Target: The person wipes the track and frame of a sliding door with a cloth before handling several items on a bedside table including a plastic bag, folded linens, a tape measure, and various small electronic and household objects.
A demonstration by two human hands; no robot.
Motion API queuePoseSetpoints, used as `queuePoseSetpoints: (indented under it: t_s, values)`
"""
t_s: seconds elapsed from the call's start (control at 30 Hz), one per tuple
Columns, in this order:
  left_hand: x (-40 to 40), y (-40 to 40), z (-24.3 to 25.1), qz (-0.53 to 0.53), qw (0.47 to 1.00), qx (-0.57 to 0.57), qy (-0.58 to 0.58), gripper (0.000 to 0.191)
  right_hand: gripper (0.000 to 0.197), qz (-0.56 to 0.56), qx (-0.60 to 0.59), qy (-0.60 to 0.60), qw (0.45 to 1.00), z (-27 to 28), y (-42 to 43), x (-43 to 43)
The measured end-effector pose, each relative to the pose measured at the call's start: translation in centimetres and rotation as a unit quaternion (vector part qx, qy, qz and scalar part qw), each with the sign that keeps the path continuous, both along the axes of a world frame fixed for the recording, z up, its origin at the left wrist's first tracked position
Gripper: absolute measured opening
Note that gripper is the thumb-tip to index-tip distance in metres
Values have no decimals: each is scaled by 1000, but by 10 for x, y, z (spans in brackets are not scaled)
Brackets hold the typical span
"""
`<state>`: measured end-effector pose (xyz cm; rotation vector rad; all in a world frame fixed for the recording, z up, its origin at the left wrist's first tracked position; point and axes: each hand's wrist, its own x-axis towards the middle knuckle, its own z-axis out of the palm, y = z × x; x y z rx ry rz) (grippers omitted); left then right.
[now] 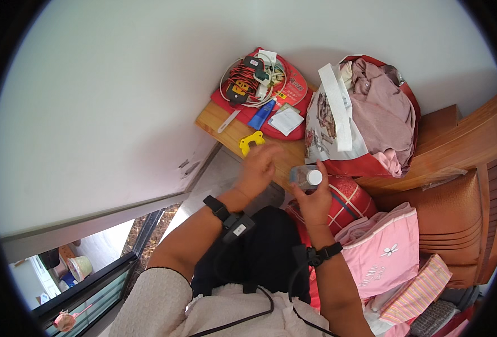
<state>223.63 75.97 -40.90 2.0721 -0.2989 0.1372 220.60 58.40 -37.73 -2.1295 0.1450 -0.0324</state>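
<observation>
My right hand (315, 202) grips a small clear plastic bottle (299, 176) with a white cap (314, 177), fingers around its sides. Blurred by motion, my left hand (254, 172) is bent at the fingers to the left of the bottle; whether it holds anything is unclear. Just beyond the left hand, a yellow plastic piece (256, 138) lies on the wooden bench (210, 118), partly covered by the hand. A blue tube (263, 114), a folded white paper (286, 121) and a pale flat strip (228, 121) lie farther back.
A red bag (219, 99) bears coiled red and white cables. To the right stands a large shopping bag (345, 158) stuffed with clothes. A red plaid cushion (349, 198), a pink cloth bag (387, 252) and a brown leather seat (450, 223) are nearby. A white wall (105, 105) bounds the left.
</observation>
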Motion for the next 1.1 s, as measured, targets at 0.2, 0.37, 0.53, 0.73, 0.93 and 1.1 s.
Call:
queuePoseSetpoints:
  t_s: [0.2, 0.37, 0.53, 0.73, 0.93, 1.1]
  values:
    - [7, 24, -15, 195, 980, 40, -22, 64, 82, -3, 1, -1, 1000, 3, -2, -1]
    - [8, 28, -30, 192, 975, 108, 29, 67, 90, 22, 13, 4, 1000, 7, -9, -5]
    - [-9, 15, -24, 155, 981, 102, 63, 69, 61, -55, -20, 6, 998, 1, -22, -32]
    - [-17, -9, -21, 113, 989, 85, 42, 68, 21, 4, 103, 85, 991, -17, -21, -65]
    - [-12, -12, -24, 80, 991, 91, 64, 67, 14, 161, 104, 71, 979, -12, 35, -60]
    - [4, 4, -12, 38, 986, 164, -12, 59, 13, 241, 28, 75, 967, -21, 50, -60]
